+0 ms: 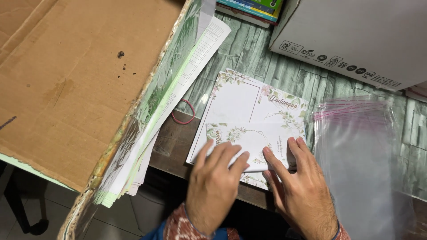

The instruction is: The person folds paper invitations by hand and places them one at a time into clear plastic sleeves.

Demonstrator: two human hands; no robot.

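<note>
A white card with floral print (255, 142) lies folded on a stack of like flowered sheets (240, 95) at the table's near edge. My left hand (214, 186) presses flat on the card's left part, fingers spread over the fold. My right hand (300, 184) lies on its right part, fingertips on the paper and thumb by the lower edge. Neither hand grips anything; both rest palm down on the card.
A pile of clear plastic sleeves (358, 164) with pink strips lies to the right. A red rubber band (183, 116) sits left of the sheets. A flattened cardboard box (66, 75) covers a paper stack (151, 129) at left. A white carton (356, 35) and books (251, 9) stand behind.
</note>
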